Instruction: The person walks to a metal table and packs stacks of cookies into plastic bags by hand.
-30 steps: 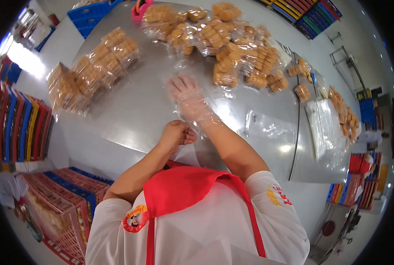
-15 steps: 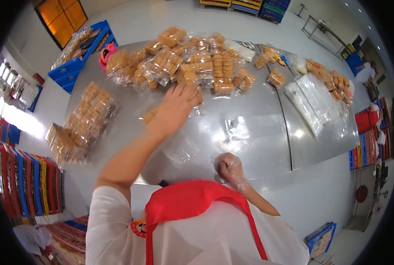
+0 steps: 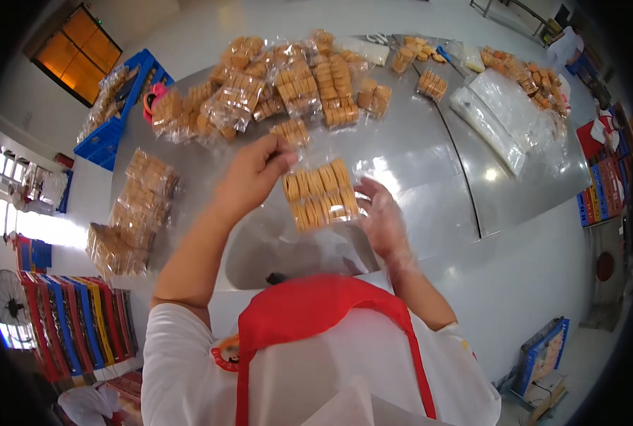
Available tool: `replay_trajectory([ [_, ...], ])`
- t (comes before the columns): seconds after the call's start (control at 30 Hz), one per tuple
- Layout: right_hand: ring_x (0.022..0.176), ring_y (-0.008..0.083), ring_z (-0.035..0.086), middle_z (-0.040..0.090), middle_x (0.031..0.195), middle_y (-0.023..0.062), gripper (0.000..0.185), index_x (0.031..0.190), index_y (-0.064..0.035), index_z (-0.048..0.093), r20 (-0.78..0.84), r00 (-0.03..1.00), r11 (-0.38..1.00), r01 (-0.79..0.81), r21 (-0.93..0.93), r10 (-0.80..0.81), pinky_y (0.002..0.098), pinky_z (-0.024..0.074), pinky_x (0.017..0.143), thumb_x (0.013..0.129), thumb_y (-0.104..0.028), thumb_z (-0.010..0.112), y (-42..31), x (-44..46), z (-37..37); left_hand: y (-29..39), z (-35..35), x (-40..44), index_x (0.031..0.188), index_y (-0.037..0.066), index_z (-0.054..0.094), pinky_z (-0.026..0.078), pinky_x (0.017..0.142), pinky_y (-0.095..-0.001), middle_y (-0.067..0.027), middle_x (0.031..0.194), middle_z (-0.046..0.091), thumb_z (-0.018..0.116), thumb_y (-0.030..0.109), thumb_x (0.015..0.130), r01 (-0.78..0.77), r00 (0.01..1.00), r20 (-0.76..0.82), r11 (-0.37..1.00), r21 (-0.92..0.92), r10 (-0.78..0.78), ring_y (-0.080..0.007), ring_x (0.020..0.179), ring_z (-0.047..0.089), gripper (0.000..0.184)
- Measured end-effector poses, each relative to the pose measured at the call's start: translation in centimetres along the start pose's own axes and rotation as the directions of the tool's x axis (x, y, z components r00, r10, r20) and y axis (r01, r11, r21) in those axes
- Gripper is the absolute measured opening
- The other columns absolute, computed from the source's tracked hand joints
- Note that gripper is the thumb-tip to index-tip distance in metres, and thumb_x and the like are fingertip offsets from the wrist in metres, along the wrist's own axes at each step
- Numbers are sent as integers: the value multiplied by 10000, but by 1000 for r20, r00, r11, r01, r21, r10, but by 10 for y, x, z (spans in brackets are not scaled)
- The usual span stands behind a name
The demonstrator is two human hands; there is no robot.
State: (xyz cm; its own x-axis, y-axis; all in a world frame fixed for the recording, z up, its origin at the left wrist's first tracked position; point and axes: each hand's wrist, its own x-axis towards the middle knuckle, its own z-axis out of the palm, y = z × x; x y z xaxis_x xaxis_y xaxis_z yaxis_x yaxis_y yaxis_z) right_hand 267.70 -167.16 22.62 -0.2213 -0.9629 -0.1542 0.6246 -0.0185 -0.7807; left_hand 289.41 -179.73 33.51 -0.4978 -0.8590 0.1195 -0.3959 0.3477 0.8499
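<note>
A clear plastic pack of round biscuits [image 3: 321,196], with the biscuits standing on edge in two rows, is held up over the steel table in front of me. My left hand [image 3: 256,172] pinches the plastic at its upper left corner, thumb against forefinger. At its right edge my right hand [image 3: 385,221], in a clear plastic glove, has its fingers curled against the wrapping, slightly smeared by motion. Just beyond my left hand lies a smaller group of biscuits [image 3: 290,132] in plastic.
Several biscuit packs [image 3: 235,96] are heaped at the table's [image 3: 419,167] far side. More packs [image 3: 140,206] stand in a row at the left. On the right lie flat plastic bags [image 3: 497,106] and loose biscuits [image 3: 526,74]. A blue crate [image 3: 111,138] stands beyond the left edge.
My left hand has come back from the heap toward me and now grips a biscuit pack. My right hand has risen from the table's front edge to the pack's right side.
</note>
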Motion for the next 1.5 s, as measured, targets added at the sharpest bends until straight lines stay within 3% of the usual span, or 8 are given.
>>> replay_trajectory([
  [0.13, 1016, 212, 620, 615, 1107, 111, 383, 1202, 4, 525, 257, 854, 877, -478, 46, 452, 349, 515, 930, 919, -220, 652, -19, -3, 48, -17, 18, -61, 899, 0, 609, 478, 688, -259, -15, 788, 617, 636, 128, 930, 111, 992, 75, 971, -212, -97, -95, 735, 580, 134],
  [0.23, 972, 181, 619, 618, 1044, 91, 250, 1074, -11, 555, 166, 836, 850, -496, -178, 522, 336, 523, 889, 912, -177, 650, 2, -15, 65, -30, 18, -92, 886, 1, 617, 487, 679, -269, -6, 789, 619, 622, 128, 941, 161, 987, 33, 981, -107, -159, -103, 723, 586, 138],
  [0.3, 950, 164, 618, 619, 1012, 90, 209, 1027, -20, 558, 144, 815, 825, -537, -175, 561, 333, 528, 859, 917, -174, 647, 11, -20, 75, -49, 22, -110, 905, 12, 622, 495, 688, -275, -10, 819, 629, 629, 125, 937, 302, 943, -47, 905, -300, -330, -110, 753, 595, 118],
  [0.43, 947, 166, 617, 623, 1000, 83, 219, 1018, -8, 569, 171, 819, 828, -503, -246, 548, 323, 519, 861, 918, -182, 658, 33, -20, 83, -38, 20, -139, 931, -9, 621, 482, 693, -249, -37, 872, 637, 640, 89, 914, 512, 741, 162, 392, -764, -652, -110, 776, 586, 101],
  [0.53, 942, 161, 610, 630, 1006, 82, 253, 1055, 15, 595, 208, 809, 818, -470, -332, 550, 316, 505, 872, 909, -175, 677, 34, -23, 94, -38, 24, -160, 949, -11, 622, 484, 705, -244, -38, 879, 630, 644, 80, 904, 415, 716, 154, 238, -878, -681, -117, 798, 591, 104],
  [0.73, 964, 153, 598, 655, 1030, 88, 284, 1090, 38, 647, 275, 738, 733, -410, -543, 617, 300, 483, 891, 893, -159, 703, 38, -23, 102, -52, 28, -186, 969, 19, 629, 530, 710, -329, -57, 913, 646, 639, 107, 919, 424, 734, -49, 514, -746, -677, -140, 862, 616, 101],
  [0.93, 971, 157, 600, 665, 1015, 97, 225, 1037, 44, 668, 289, 780, 756, -326, -568, 554, 300, 483, 896, 889, -124, 674, 30, -30, 113, -20, 15, -177, 990, -14, 628, 536, 754, -297, -69, 932, 643, 631, 99, 922, 383, 708, 156, 189, -904, -688, -148, 853, 632, 132],
  [1.5, 963, 154, 605, 680, 980, 75, 185, 987, 21, 704, 206, 759, 624, -314, -715, 617, 296, 477, 872, 875, -125, 692, 24, -32, 90, -42, 50, -175, 997, 24, 578, 514, 786, -302, -66, 961, 610, 612, 42, 914, 335, 806, 146, 238, -912, -574, -142, 886, 609, 91],
])
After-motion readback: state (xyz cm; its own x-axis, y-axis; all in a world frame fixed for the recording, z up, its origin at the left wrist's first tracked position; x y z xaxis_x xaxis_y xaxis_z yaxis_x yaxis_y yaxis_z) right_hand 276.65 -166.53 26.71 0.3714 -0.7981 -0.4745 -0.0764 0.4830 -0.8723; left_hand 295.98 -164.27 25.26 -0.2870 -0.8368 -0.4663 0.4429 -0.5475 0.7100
